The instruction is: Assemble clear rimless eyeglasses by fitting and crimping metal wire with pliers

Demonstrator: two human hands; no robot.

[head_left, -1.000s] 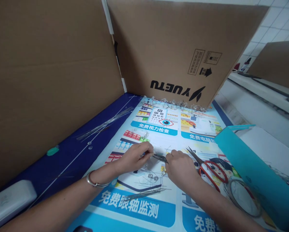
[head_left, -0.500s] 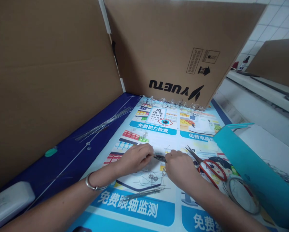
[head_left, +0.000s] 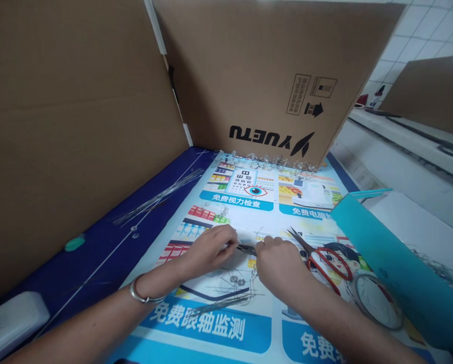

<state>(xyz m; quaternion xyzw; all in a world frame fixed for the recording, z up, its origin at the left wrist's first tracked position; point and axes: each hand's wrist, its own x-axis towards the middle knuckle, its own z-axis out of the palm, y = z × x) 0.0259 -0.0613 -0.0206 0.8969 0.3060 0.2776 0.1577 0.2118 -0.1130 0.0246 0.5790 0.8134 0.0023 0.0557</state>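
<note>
My right hand (head_left: 279,260) is closed around a pair of pliers (head_left: 246,249), whose dark, narrow jaws point left and look slightly parted. Opposite the tips, my left hand (head_left: 217,245) pinches thumb and fingers together; what lies between them is too small to make out. Below the hands, small clear beads (head_left: 237,280) and a bundle of thin metal wires (head_left: 221,305) lie on the printed mat (head_left: 260,323). Red-handled scissors (head_left: 321,258) rest to the right of my right hand, their blades apart and pointing up and left.
Cardboard panels (head_left: 279,60) stand at the back and left. Clear beaded wire pieces (head_left: 264,162) line the back panel's foot. More long wires (head_left: 158,197) lie on the left. At right are a coil of wire (head_left: 378,301) and a teal-sided box (head_left: 397,268) with wire pieces inside.
The whole view has shifted slightly left. Both hands keep nearly the same pose, and the pliers' jaws look a little more parted than before.
</note>
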